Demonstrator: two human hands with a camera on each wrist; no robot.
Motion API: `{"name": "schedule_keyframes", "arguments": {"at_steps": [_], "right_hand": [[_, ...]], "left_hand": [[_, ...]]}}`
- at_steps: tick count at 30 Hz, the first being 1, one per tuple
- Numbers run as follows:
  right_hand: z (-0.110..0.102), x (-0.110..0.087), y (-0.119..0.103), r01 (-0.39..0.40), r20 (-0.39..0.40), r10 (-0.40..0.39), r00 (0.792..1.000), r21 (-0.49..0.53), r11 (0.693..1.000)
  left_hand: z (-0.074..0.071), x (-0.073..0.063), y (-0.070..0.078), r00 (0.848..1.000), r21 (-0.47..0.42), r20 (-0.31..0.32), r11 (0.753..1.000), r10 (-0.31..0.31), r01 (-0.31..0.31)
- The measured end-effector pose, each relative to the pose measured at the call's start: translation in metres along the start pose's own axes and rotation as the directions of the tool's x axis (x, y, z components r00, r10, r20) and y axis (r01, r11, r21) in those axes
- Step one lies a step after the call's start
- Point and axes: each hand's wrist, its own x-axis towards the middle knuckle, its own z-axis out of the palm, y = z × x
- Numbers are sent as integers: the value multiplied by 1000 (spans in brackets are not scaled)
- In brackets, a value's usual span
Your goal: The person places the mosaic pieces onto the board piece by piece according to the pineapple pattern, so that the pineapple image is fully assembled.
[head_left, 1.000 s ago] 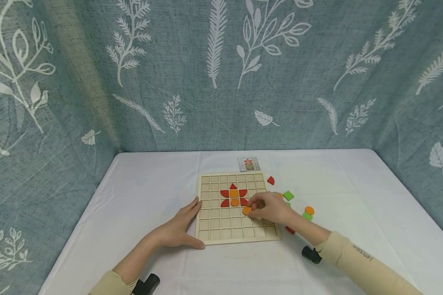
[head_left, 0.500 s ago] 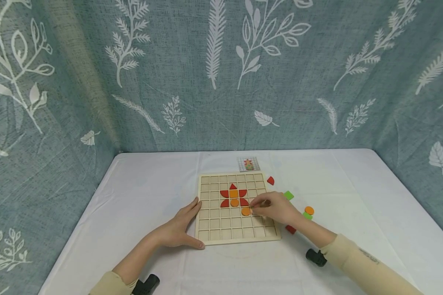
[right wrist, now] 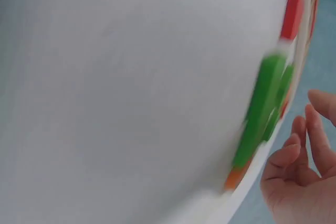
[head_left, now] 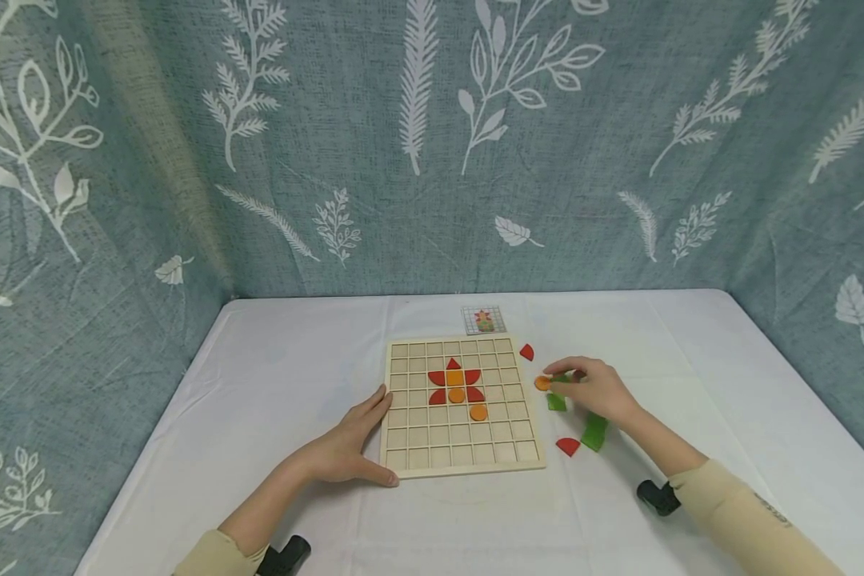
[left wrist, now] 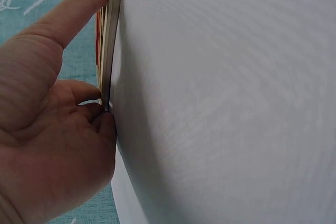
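Note:
A wooden grid board (head_left: 421, 458) lies on the white table. My left hand (head_left: 349, 440) rests along its left side, thumb at the near corner; the left wrist view shows its fingertips against the board's edge. Red petal-like pieces (head_left: 473, 377), an orange square (head_left: 454, 378) and an orange disc form a flower on the grid. A second orange disc (head_left: 478, 412) lies below and right of them. My right hand (head_left: 594, 390) is off the board's right side, thumb and fingers apart, beside a loose orange disc (head_left: 542, 383). Its fingers partly hide a green piece.
Loose green pieces (head_left: 594, 432) and a red quarter-round piece (head_left: 568, 446) lie right of the board. Another red piece (head_left: 526, 352) lies near its upper right corner. A small pattern card (head_left: 484, 320) sits behind the board. Patterned curtains surround the table.
My right hand has let go of the orange disc on the grid and moved right, off the board, to the loose pieces. My left hand has stayed at the board's edge.

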Motion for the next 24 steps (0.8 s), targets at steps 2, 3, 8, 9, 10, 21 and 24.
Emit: {"name": "schedule_keyframes", "arguments": {"at_steps": [2, 3, 8, 9, 10, 21, 24], "right_hand": [[-6, 1, 6, -25, -15, 25, 1000, -17, 1000], [-9, 1, 9, -30, -18, 30, 999, -28, 999], [-16, 4, 19, -19, 26, 20, 999, -59, 998], [-17, 5, 20, -13, 37, 15, 999, -63, 998], [-17, 5, 20, -10, 46, 13, 999, -66, 998], [-17, 9, 23, -21, 59, 27, 998, -98, 995], [-17, 10, 23, -31, 53, 36, 998, -101, 994]], "left_hand": [[0, 0, 0, 1000, -2, 1, 1000, 1, -1], [0, 0, 0, 1000, -2, 1, 1000, 0, 0], [0, 0, 0, 1000, 0, 0, 1000, -4, 4], [0, 0, 0, 1000, 0, 0, 1000, -6, 6], [0, 0, 0, 1000, 0, 0, 1000, -6, 6], [0, 0, 1, 1000, 0, 1, 1000, -13, 13], [0, 0, 0, 1000, 1, 0, 1000, -13, 13]]}}
